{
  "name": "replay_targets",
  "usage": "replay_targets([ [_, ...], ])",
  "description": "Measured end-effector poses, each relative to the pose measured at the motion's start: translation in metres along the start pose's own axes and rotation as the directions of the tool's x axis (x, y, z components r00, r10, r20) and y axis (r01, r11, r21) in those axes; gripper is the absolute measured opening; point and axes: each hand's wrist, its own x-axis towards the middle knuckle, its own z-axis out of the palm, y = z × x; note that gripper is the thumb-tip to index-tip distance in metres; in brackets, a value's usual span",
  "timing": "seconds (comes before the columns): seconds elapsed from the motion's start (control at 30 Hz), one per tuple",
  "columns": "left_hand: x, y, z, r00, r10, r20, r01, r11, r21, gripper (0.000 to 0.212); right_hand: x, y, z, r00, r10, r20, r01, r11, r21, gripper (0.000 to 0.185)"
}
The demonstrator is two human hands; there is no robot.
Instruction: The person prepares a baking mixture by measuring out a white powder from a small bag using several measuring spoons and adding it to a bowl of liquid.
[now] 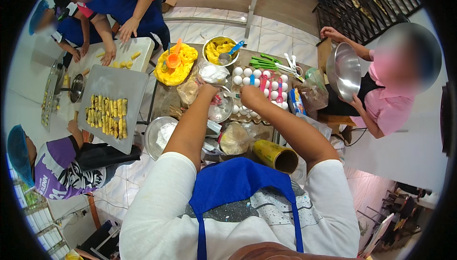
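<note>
Both my arms reach forward over the table. My left hand (209, 90) is at the far rim of a bowl (230, 111) holding white powder and a packet with red print; its fingers are largely hidden, and I cannot tell what it grips. My right hand (250, 97) is closed around the end of a white measuring spoon (232, 95), whose head lies over that bowl. Right of the bowl, a carton tray of white eggs (237, 80) carries pink and blue measuring spoons. Behind the bowl sits a plastic bag of white powder (213, 72).
Glass bowl of white flour (166, 134), tied bag (234, 139) and yellow canister (275, 155) stand nearest me. Beyond are yellow-lined bowls (175, 61) and green measuring spoons (264, 61). Co-workers stand left around a tray of rolled pastries (107, 117); another person at right holds a steel bowl (344, 70).
</note>
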Motion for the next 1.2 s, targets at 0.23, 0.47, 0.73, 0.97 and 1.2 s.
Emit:
replay_targets([
  [0.23, 0.055, -0.047, -0.001, 0.983, 0.140, -0.116, -0.123, 0.982, 0.146, 0.021, 0.044, 0.000, 0.029, 0.996, -0.078, 0.032, 0.080, 0.996, -0.042, 0.016],
  [0.47, 0.030, -0.040, -0.016, 0.915, 0.403, -0.005, -0.332, 0.760, 0.559, 0.036, 0.051, -0.010, 0.030, 0.994, -0.067, 0.082, 0.073, 0.995, -0.074, 0.017],
  [0.73, 0.034, -0.060, -0.026, 0.924, 0.375, 0.067, -0.374, 0.857, 0.353, 0.029, 0.040, -0.031, 0.052, 0.982, -0.178, 0.068, 0.186, 0.973, -0.139, 0.015],
  [0.97, 0.018, -0.054, -0.024, 0.907, 0.417, 0.053, -0.410, 0.852, 0.325, 0.026, 0.044, -0.020, 0.070, 0.992, -0.129, 0.002, 0.129, 0.991, -0.042, 0.014],
  [1.2, 0.023, -0.063, -0.020, 0.890, 0.455, 0.002, -0.446, 0.871, 0.206, 0.023, 0.050, -0.017, 0.091, 0.995, -0.086, 0.048, 0.086, 0.996, 0.015, 0.016],
])
